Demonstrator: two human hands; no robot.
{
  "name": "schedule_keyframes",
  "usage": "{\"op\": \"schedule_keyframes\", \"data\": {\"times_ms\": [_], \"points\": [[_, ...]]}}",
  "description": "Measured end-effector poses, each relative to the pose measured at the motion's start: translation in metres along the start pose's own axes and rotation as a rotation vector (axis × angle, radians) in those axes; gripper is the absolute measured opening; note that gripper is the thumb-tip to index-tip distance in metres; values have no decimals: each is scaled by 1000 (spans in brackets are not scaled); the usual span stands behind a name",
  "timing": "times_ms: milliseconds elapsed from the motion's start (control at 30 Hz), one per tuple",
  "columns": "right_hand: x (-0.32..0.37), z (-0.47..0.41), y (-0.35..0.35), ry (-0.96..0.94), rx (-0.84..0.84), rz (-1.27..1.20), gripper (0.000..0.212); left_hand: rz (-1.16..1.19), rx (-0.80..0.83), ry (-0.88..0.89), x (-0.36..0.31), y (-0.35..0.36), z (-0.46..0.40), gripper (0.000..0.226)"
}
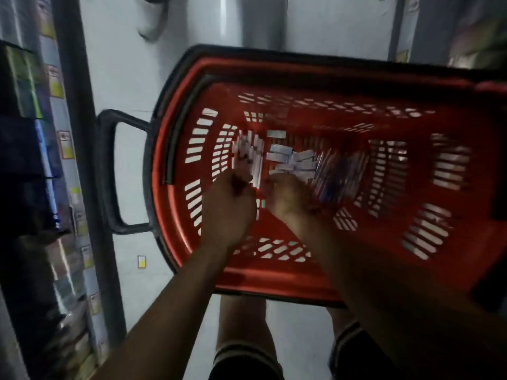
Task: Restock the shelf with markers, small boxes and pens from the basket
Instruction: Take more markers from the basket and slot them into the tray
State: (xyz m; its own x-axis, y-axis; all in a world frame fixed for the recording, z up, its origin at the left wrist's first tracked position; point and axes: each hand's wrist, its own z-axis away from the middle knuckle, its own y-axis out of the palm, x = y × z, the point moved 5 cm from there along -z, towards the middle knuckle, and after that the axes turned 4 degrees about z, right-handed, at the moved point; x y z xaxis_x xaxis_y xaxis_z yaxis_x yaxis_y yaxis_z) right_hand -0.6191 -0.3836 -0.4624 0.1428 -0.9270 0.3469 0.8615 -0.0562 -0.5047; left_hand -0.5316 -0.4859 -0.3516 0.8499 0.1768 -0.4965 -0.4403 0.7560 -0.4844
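Left hand (229, 207) and right hand (288, 198) close together in basket (274, 278), grips unclear, picking markers (248, 152) at 12; next lift to shelf (33, 133) at 9.

The whole picture is blurred by motion. The fingertips of the left hand (229, 207) and the right hand (288, 198) are hidden behind the hands, so their grip cannot be told. The basket (301, 281) is cut off at the right edge. The shelf (41, 160) labels are unreadable.
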Motion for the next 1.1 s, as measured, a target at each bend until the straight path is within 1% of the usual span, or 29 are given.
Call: {"op": "schedule_keyframes", "data": {"times_ms": [67,167,267,367,433,533,767,833,933,1033,1067,1100], "points": [[-6,-25,19,51,0,-7,16,83,10,-98,16,13,-16,17],[-5,-48,35,128,-49,-42,28,115,11,-166,25,24,-31,27],[1,-54,37,206,-77,-25,36,186,22,-226,26,28,-34,18],[3,-58,37,270,-117,5,35,205,14,-234,23,27,-36,16],[4,-60,38,294,-80,16,30,218,4,-229,21,24,-38,16],[8,-60,35,313,-33,45,30,214,-4,-222,20,21,-41,19],[15,-62,33,375,-61,67,28,163,-33,-204,23,22,-40,16],[12,-57,33,342,-86,50,26,127,-41,-202,25,22,-39,16],[7,-44,29,205,-80,-56,22,75,-67,-187,24,21,-41,12],[9,-20,21,-26,-35,-205,12,44,-77,-179,19,26,-45,32],[10,-12,19,-104,-21,-221,12,33,-76,-180,19,28,-47,36],[11,-5,17,-167,-5,-246,12,20,-76,-173,20,30,-50,34]]}}
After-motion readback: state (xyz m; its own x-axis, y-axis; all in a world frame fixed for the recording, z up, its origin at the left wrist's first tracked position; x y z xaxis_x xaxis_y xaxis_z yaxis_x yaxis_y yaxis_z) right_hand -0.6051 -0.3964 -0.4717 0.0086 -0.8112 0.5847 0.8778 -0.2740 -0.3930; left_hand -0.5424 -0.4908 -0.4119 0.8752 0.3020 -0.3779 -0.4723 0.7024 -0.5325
